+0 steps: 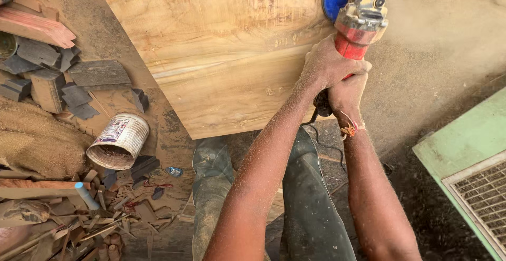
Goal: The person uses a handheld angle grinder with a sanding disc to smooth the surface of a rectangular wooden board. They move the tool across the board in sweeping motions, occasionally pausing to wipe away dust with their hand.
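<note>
Dust-coated forearms rise to the left hand (327, 63) and right hand (345, 95), both clenched around a red-bodied angle grinder (361, 21). Its blue disc guard faces the wooden slab (221, 50); its long axis points away, at the slab's right edge.

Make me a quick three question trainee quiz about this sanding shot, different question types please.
1. True or false: both hands grip the angle grinder.
2. Which lies on its side on the ground? A) tin can B) glass bottle C) bucket
3. Fill in: the grinder's blue disc meets the right edge of the wooden ____.

Key:
1. True: the left hand and the right hand wrap its red body.
2. A: the tin can lies tipped beside wood offcuts.
3. Panel.
</note>
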